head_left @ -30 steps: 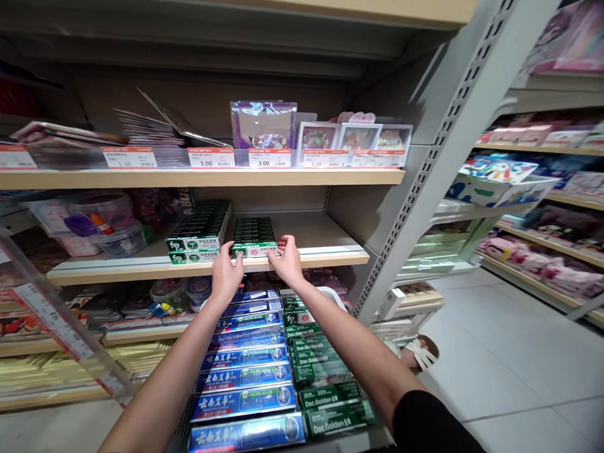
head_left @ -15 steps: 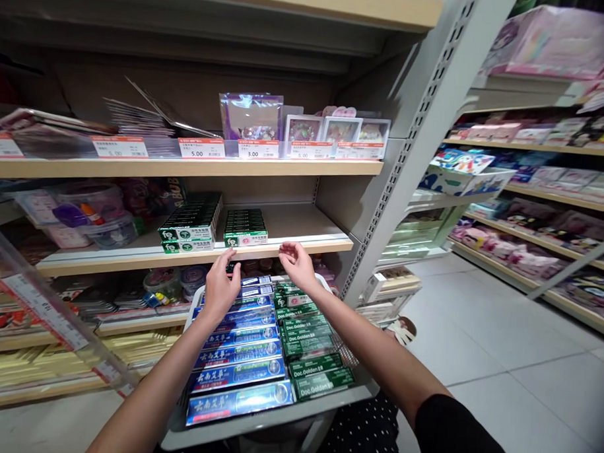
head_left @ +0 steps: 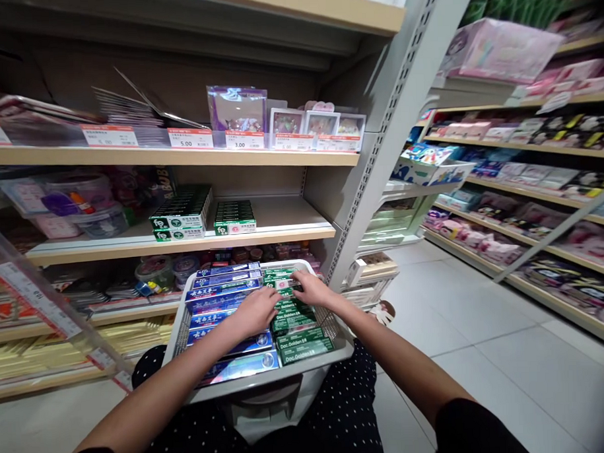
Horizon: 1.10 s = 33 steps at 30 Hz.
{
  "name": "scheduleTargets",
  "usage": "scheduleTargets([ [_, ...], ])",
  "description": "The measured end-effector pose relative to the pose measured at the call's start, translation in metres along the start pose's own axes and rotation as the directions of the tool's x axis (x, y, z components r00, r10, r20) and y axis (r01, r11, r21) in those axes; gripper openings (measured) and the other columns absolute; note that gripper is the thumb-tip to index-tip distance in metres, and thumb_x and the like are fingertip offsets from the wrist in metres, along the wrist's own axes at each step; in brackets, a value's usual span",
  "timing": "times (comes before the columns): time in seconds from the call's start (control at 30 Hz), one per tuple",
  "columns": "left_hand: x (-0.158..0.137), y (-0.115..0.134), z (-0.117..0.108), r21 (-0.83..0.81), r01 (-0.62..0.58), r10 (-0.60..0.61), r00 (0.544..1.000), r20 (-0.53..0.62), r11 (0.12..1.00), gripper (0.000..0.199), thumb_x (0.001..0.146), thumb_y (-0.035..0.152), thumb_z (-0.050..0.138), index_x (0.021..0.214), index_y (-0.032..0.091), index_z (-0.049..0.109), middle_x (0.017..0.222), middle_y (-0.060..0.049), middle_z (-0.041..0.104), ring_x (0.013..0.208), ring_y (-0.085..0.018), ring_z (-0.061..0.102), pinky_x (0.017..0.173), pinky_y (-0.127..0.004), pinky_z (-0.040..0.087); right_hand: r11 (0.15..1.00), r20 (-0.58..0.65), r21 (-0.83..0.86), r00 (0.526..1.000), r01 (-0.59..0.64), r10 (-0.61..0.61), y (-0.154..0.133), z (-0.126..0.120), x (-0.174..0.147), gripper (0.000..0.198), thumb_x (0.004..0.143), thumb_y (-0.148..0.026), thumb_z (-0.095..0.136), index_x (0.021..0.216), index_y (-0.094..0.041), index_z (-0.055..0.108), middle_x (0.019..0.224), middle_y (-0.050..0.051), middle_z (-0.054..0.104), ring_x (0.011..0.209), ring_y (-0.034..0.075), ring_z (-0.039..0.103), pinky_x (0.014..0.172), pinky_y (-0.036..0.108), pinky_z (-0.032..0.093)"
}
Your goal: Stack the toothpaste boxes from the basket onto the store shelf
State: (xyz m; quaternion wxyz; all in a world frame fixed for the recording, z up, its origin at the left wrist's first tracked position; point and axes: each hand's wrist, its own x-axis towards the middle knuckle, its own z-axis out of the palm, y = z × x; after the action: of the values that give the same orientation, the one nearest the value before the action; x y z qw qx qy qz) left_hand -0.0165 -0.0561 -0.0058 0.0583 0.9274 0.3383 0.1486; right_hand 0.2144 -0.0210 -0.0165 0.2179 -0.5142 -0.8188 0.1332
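Observation:
A light grey plastic basket (head_left: 174,333) rests at my lap, holding a column of blue toothpaste boxes (head_left: 220,301) on the left and one of green toothpaste boxes (head_left: 306,345) on the right. Over the middle of the basket, my left hand (head_left: 258,312) is open, its bent fingertips at the left ends of the green boxes. My right hand (head_left: 313,290) comes in from the right, open, thumb and fingers apart around the right end of a green box near the back. Neither hand has visibly lifted a box.
On the shelf (head_left: 277,237) ahead stand two groups of green boxes, a taller stack (head_left: 180,214) and a smaller row (head_left: 235,217). Clear plastic tubs (head_left: 96,204) sit to their left. A grey upright post (head_left: 378,144) rises at right, beside the tiled aisle floor (head_left: 463,313).
Both hands have come down from the shelf's front edge into the basket, onto the green boxes. The shelf's green boxes stay in place, while the view has shifted slightly right.

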Motion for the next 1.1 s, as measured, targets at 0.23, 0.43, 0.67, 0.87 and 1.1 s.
scheduleTargets([
  [0.23, 0.031, 0.01, 0.032, 0.267, 0.116, -0.144, 0.986, 0.085, 0.957, 0.028, 0.085, 0.004, 0.046, 0.106, 0.011, 0.064, 0.1, -0.017, 0.067, 0.097, -0.025, 0.062, 0.089, -0.037, 0.044, 0.976, -0.01, -0.176, 0.992, -0.125, 0.125, 0.002, 0.028, -0.014, 0.029, 0.073, -0.011, 0.065, 0.101, -0.017, 0.062, 0.104, 0.012, 0.061, 0.098, 0.027, 0.059, 0.09, 0.038, 0.048],
  [0.43, 0.036, 0.01, 0.047, 0.3, 0.23, -0.252, 0.967, 0.035, 0.926, 0.033, 0.086, 0.001, 0.04, 0.11, 0.005, 0.063, 0.101, -0.02, 0.067, 0.098, -0.027, 0.063, 0.087, -0.038, 0.043, 0.959, -0.104, -0.17, 0.971, -0.229, 0.213, 0.008, 0.05, -0.021, 0.03, 0.081, -0.003, 0.049, 0.104, -0.018, 0.06, 0.107, 0.011, 0.059, 0.092, 0.023, 0.06, 0.089, 0.037, 0.048],
  [0.67, 0.034, 0.01, 0.051, 0.296, 0.276, -0.286, 0.958, -0.009, 0.915, 0.039, 0.087, 0.0, 0.038, 0.12, 0.007, 0.058, 0.101, -0.018, 0.065, 0.096, -0.025, 0.062, 0.085, -0.037, 0.043, 0.988, -0.138, 0.035, 0.978, -0.152, 0.156, 0.016, 0.044, -0.024, 0.033, 0.082, -0.007, 0.052, 0.112, -0.018, 0.059, 0.114, 0.009, 0.055, 0.108, 0.022, 0.054, 0.1, 0.038, 0.043],
  [0.87, 0.023, -0.001, 0.052, 0.188, 0.192, -0.164, 0.974, -0.154, 0.963, 0.05, 0.087, 0.003, 0.038, 0.135, 0.014, 0.046, 0.109, -0.013, 0.059, 0.101, -0.023, 0.057, 0.089, -0.036, 0.044, 0.956, -0.319, 0.29, 0.936, -0.053, 0.149, 0.016, 0.035, -0.022, 0.039, 0.081, -0.012, 0.049, 0.118, -0.021, 0.058, 0.117, 0.008, 0.057, 0.115, 0.022, 0.052, 0.102, 0.04, 0.041],
  [1.1, 0.022, -0.007, 0.048, -0.24, 0.074, -0.166, 0.907, -0.387, 0.968, 0.035, 0.099, 0.028, 0.036, 0.128, 0.019, 0.052, 0.111, -0.01, 0.058, 0.103, -0.022, 0.057, 0.09, -0.036, 0.048, 0.656, -0.297, 0.752, 0.855, -0.065, 0.425, 0.02, 0.03, -0.017, 0.04, 0.075, -0.031, 0.065, 0.113, -0.02, 0.062, 0.116, 0.008, 0.065, 0.104, 0.022, 0.061, 0.092, 0.037, 0.049],
])
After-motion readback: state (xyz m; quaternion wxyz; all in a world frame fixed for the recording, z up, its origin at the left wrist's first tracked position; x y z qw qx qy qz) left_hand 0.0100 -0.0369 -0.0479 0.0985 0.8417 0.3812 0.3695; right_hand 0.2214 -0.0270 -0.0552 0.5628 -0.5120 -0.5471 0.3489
